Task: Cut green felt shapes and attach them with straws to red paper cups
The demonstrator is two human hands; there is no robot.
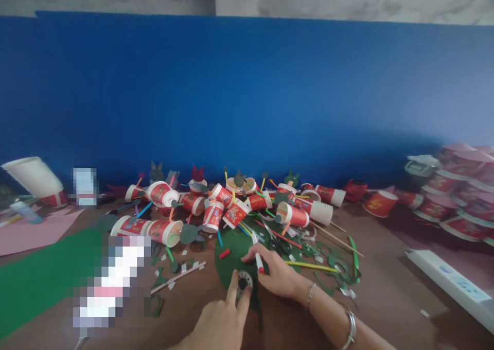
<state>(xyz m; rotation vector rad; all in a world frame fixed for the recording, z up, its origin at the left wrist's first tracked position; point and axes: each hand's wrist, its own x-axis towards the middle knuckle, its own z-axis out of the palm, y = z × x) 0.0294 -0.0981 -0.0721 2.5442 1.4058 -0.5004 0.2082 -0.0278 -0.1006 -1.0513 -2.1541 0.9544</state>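
Observation:
My left hand (222,321) presses two fingers on a small round ring, like a tape roll (244,281), lying on a dark green paper sheet (233,255). My right hand (276,274) is closed around a white marker with a red tip (258,257), its tip down beside the ring. A bracelet sits on my right wrist. Green paper scraps (332,262) and coloured straws lie just right of the hands.
A heap of red and white paper cups (216,206) with straws and paper shapes lies behind the hands. More stacked cups (459,195) stand at the right. A blue board (247,92) backs the table. Green and pink sheets (34,267) lie left; a white power strip (451,280) right.

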